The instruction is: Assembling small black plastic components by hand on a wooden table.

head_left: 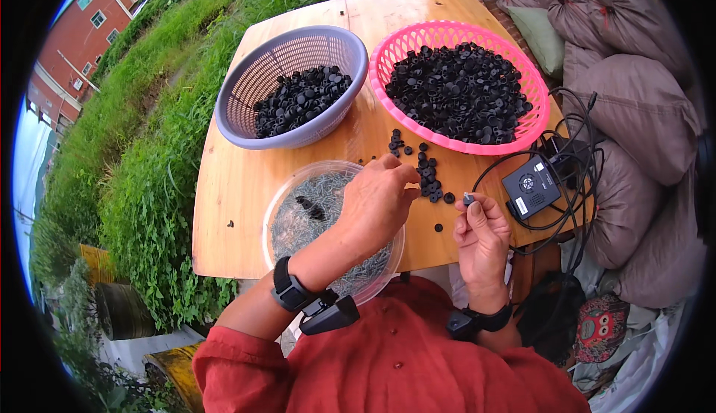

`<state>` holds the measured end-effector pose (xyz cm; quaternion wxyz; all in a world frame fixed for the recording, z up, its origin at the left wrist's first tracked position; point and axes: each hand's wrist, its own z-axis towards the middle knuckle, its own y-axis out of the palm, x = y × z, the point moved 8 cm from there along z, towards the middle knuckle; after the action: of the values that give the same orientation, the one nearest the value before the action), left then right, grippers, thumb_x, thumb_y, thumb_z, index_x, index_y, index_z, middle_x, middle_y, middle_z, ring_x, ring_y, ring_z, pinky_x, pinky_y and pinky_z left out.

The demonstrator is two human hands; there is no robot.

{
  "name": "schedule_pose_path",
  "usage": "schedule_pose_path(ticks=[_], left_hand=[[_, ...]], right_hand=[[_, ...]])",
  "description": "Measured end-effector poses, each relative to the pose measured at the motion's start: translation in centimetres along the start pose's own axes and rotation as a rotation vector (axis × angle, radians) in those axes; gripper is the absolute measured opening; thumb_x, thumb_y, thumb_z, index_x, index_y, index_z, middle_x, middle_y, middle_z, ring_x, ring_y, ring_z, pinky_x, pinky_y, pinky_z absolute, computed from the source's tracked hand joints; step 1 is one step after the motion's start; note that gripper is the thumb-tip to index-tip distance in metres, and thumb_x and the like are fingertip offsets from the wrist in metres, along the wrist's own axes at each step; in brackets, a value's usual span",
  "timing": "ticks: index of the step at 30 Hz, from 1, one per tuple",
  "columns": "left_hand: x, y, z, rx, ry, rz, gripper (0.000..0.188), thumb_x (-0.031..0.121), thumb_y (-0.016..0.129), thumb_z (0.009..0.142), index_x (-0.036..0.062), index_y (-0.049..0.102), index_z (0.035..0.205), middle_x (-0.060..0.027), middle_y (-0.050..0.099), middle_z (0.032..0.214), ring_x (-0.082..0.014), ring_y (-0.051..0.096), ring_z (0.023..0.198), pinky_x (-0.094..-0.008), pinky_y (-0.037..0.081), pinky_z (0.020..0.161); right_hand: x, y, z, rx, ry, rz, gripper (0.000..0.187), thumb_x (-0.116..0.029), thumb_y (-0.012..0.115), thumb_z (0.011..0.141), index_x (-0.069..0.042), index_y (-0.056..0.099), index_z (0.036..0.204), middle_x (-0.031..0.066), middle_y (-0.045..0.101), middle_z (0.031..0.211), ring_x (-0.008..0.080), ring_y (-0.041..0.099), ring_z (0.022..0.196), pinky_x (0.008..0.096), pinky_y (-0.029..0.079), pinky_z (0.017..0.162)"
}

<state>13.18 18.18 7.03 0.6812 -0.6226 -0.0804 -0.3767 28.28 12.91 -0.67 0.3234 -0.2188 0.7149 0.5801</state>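
Reaching across the tub [267, 227], left hand [379, 198] hides whether its fingers [405, 174] meet.
Right hand [481, 238], raised, clamps fingertips [478, 214] on a small dark piece [468, 199].

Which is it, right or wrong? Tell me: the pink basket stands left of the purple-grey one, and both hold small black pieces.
Wrong side: the head view shows the pink basket standing right of the purple-grey basket. Both do hold small black pieces.

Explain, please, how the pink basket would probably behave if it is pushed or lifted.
The pink basket may flex slightly at the rim, since its wall is an open lattice. Filled with many small black pieces, it could feel fairly weighty. Those pieces lie loose, so tilting might spill some.
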Motion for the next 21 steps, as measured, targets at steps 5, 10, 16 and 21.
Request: schedule_pose_path(ticks=[5, 10, 16, 21], left_hand=[[-0.8, 4.2, 2.7, -0.129, -0.057, 0.164, 0.015, 0.014, 0.067, 0.071, 0.0064, 0.064, 0.084, -0.0123, 0.059, 0.088, -0.0315, 0.057, 0.084, -0.0407, 0.046, 0.070], [-2.4, 5.7, 3.0, -0.140, -0.122, 0.202, 0.017, 0.014, 0.066, 0.069, 0.0054, 0.063, 0.084, -0.0130, 0.059, 0.088, -0.0320, 0.058, 0.084, -0.0412, 0.046, 0.069], [-2.6, 4.9, 2.9, -0.146, -0.101, 0.102, 0.019, 0.012, 0.065, 0.070, 0.0033, 0.060, 0.086, -0.0154, 0.060, 0.086, -0.0333, 0.060, 0.077, -0.0419, 0.047, 0.066], [-2.2, 2.0, 0.5, -0.062, 0.021, -0.141, 0.017, -0.001, 0.061, 0.073, -0.0010, 0.057, 0.089, -0.0142, 0.059, 0.088, -0.0287, 0.062, 0.074, -0.0333, 0.050, 0.066]], right_hand=[[-0.2, -1.2, 0.3, 0.008, 0.026, -0.006, 0.014, -0.010, 0.061, 0.085, -0.003, 0.058, 0.097, 0.0076, 0.064, 0.084, 0.0090, 0.052, 0.059, 0.0191, 0.040, 0.050], [-0.3, -1.3, 0.6, -0.005, 0.047, -0.006, 0.014, -0.009, 0.061, 0.085, -0.003, 0.058, 0.097, 0.0080, 0.063, 0.085, 0.0093, 0.053, 0.060, 0.0191, 0.040, 0.050], [0.3, -1.0, 0.8, -0.025, 0.068, -0.017, 0.014, -0.008, 0.061, 0.085, -0.003, 0.058, 0.098, 0.0086, 0.063, 0.087, 0.0095, 0.054, 0.061, 0.0190, 0.041, 0.051], [1.2, -0.1, 0.6, -0.041, 0.107, -0.039, 0.014, -0.008, 0.061, 0.085, -0.003, 0.058, 0.097, 0.0082, 0.064, 0.086, 0.0094, 0.055, 0.061, 0.0188, 0.041, 0.051]])
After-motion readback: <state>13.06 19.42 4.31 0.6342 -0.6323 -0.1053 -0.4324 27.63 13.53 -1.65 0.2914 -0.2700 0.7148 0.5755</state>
